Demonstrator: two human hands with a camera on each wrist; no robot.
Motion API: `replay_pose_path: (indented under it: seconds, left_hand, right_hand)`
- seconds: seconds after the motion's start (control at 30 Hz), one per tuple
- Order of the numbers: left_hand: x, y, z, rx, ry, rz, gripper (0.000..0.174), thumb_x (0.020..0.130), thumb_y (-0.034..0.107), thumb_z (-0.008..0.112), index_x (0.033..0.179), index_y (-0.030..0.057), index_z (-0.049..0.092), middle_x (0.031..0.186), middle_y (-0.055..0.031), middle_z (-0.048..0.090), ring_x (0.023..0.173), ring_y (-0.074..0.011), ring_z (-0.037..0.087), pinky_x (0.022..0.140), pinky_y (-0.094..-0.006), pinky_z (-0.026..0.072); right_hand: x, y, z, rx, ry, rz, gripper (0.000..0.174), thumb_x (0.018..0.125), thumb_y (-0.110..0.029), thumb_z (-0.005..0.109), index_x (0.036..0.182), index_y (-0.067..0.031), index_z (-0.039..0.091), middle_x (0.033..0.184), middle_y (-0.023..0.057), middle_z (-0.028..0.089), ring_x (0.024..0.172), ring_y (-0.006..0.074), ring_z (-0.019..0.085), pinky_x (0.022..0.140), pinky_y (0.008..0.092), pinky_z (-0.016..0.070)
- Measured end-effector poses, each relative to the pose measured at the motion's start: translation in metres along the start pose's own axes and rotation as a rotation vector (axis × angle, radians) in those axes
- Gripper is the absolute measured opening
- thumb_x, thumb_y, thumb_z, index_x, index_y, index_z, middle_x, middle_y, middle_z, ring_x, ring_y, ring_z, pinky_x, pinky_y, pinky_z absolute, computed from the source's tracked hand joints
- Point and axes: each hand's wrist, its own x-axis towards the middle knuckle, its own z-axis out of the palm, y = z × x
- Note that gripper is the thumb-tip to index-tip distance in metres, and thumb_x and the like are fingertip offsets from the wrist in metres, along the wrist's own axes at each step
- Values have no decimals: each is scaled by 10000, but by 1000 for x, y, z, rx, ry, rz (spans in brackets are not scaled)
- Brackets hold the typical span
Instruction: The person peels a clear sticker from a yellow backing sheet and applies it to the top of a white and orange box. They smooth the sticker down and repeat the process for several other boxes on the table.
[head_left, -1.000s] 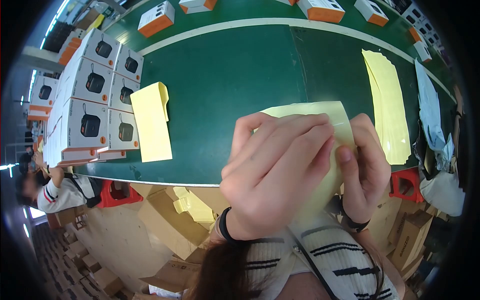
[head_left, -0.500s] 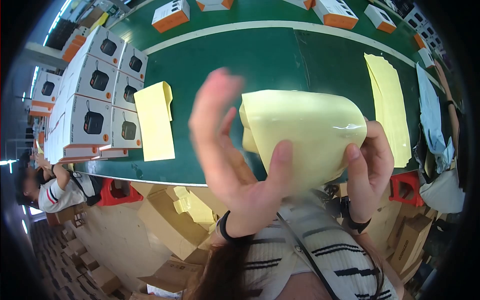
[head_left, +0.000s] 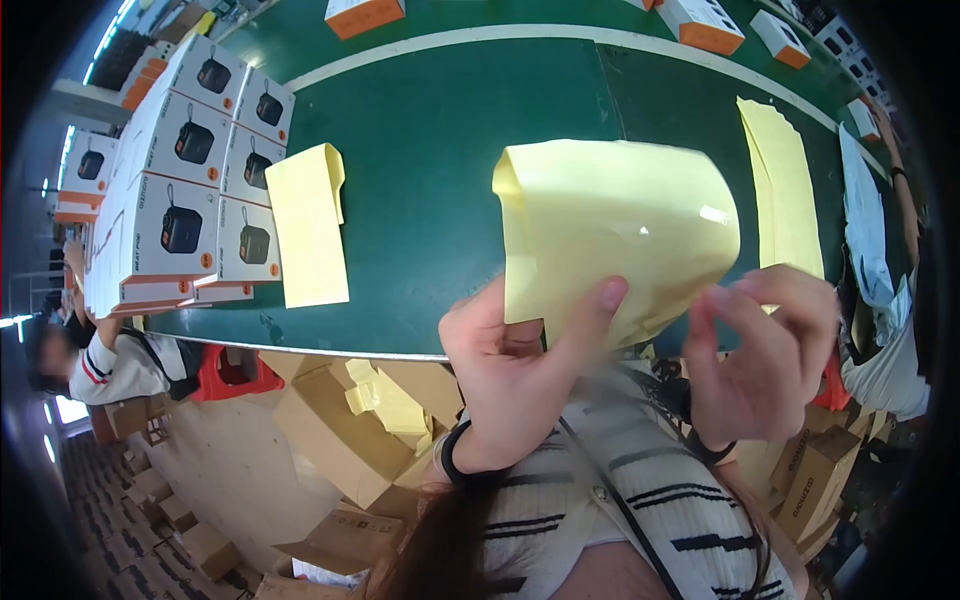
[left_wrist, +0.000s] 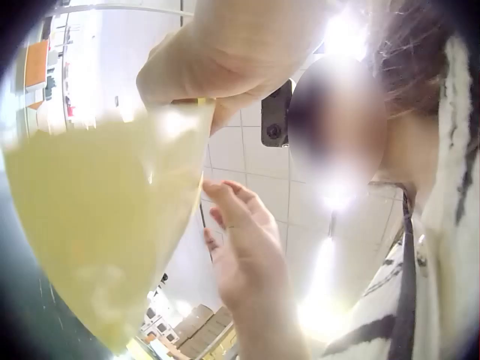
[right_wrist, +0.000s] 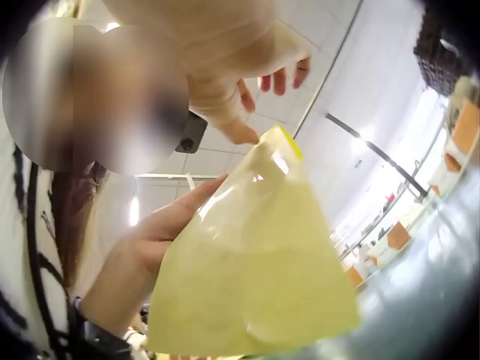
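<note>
A long green worktop with a pale line along its far side fills most of the head view. At its left end stand rows of white boxes, each printed with a small dark device. More white-and-orange boxes sit beyond the pale line. Brown cartons are piled on the floor below the near edge.

Two things lie flat on the worktop. A long yellow strip is towards the right. A shorter yellow sheet with a folded top is just beside the white boxes.

The curled yellow sheet is held up in the air above the near edge of the worktop, between the person and the green surface. Its upper part bows away, with a glossy highlight near the right side.

The left hand grasps this sheet at its lower edge. The thumb presses on the near face and the other fingers are hidden behind it. The sheet rises up and to the right from that grip.

The right hand is released, with fingers spread and loosely bent, and holds nothing. It sits just beside the sheet's lower right edge. It is motion-blurred, so contact with the paper cannot be told.
</note>
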Motion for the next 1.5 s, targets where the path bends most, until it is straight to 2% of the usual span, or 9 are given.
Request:
replay_pose_path:
  seconds: [0.17, 0.23, 0.4, 0.73, 0.9, 1.07, 1.17, 1.3, 1.5]
  left_hand:
    - [-1, 0, 6, 59, -101, 119, 131, 916, -2, 682, 1027, -71, 680, 941, -69, 714, 823, -76, 623, 700, -219, 492]
    - [-2, -1, 9, -8, -80, 109, 147, 924, 6, 674, 1050, -71, 667, 950, -61, 707, 826, -75, 616, 711, -221, 490]
    - [-5, -2, 0, 29, -76, 96, 314, 963, 36, 605, 1255, -55, 534, 1129, -77, 654, 1001, -100, 596, 882, -245, 459]
    - [-3, 3, 0, 121, -105, 87, 309, 982, 52, 580, 1267, -55, 526, 1141, -73, 646, 1009, -98, 587, 880, -245, 457]
    - [3, 5, 0, 248, -86, 113, 244, 981, 51, 577, 1209, -38, 570, 1011, -58, 675, 875, -96, 614, 758, -243, 504]
    - [32, 12, 4, 349, -89, -24, 227, 979, 66, 586, 1169, -57, 578, 1017, -91, 676, 931, -117, 606, 814, -277, 494]
    - [56, 6, 5, 428, -70, 103, 226, 977, 65, 575, 1165, -60, 575, 1003, -91, 674, 906, -129, 609, 794, -283, 495]
    - [76, -6, 11, 443, 15, 295, 196, 971, 78, 552, 1115, -54, 557, 918, -158, 678, 794, -252, 651, 720, -363, 501]
    - [73, 2, 16, 304, 19, 213, 160, 967, 61, 542, 1072, -60, 546, 891, -147, 666, 775, -226, 627, 707, -348, 497]
  right_hand:
    - [2, -8, 10, -31, -11, 18, 443, 561, 23, 834, 987, -57, 744, 888, 36, 628, 793, 198, 567, 633, 294, 447]
    - [2, -12, -3, -62, -43, 54, 433, 544, 54, 799, 968, 33, 718, 927, 133, 631, 815, 258, 566, 703, 335, 451]
    - [8, 12, -29, -223, -112, -121, 447, 530, -20, 827, 966, -2, 733, 1020, 124, 553, 931, 265, 534, 779, 381, 428]
    - [9, 11, -9, -242, -43, -64, 353, 518, 3, 826, 860, -53, 761, 988, 78, 559, 952, 264, 516, 825, 402, 423]
    - [14, 10, 0, -258, 3, -74, 280, 540, -30, 807, 810, -76, 749, 957, 60, 585, 958, 275, 511, 813, 358, 443]
    - [29, 18, 10, -147, 144, 85, 269, 652, 36, 760, 893, -53, 680, 969, 73, 540, 1018, 314, 529, 856, 412, 450]
    - [43, 16, 11, -133, 292, 22, 275, 669, 44, 730, 925, -31, 665, 984, 92, 563, 1048, 340, 554, 859, 428, 459]
    - [37, -8, 9, 11, 11, -265, 242, 706, -35, 749, 930, -84, 671, 1058, 43, 676, 1055, 288, 627, 835, 406, 401]
    - [5, -22, 32, 39, -81, -286, 99, 875, -137, 672, 929, -56, 691, 980, 40, 730, 991, 222, 675, 869, 425, 344]
